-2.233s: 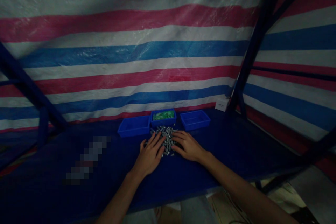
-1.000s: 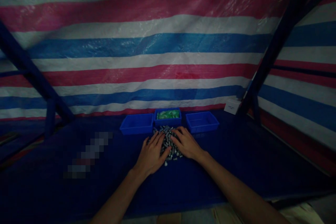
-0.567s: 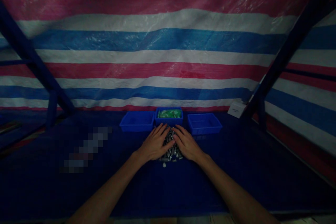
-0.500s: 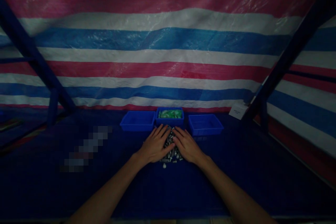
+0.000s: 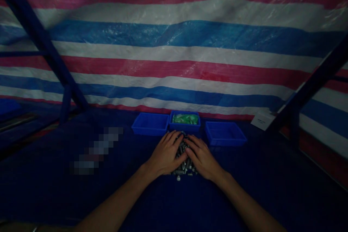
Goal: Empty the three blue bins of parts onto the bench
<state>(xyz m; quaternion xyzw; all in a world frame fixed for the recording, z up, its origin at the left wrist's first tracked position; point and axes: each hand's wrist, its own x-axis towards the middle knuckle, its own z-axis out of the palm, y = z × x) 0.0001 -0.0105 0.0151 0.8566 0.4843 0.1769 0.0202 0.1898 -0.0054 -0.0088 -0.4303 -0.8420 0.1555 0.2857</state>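
A heap of small grey metal parts (image 5: 183, 164) lies on a dark blue table (image 5: 174, 203). My left hand (image 5: 164, 155) rests flat on the heap's left side, fingers stretched out. Against the heap's right side lies my right hand (image 5: 202, 157), fingers also extended and pressed toward the left hand. Most of the heap is hidden under the two palms. Behind the heap stand three blue bins: a left bin (image 5: 150, 128), a middle bin (image 5: 185, 121) with green pieces inside, and a right bin (image 5: 225, 133).
A striped red, white and blue tarp (image 5: 174, 50) hangs right behind the bins. Dark blue frame bars slant at the left (image 5: 40, 40) and right (image 5: 312, 87). A small white box (image 5: 262, 120) sits at the back right. A blurred patch (image 5: 95, 150) lies on the table's left.
My hands have closed in from both sides, squeezing the heap into a narrower pile. The view has shifted, so bins and hands sit a little further right and lower.
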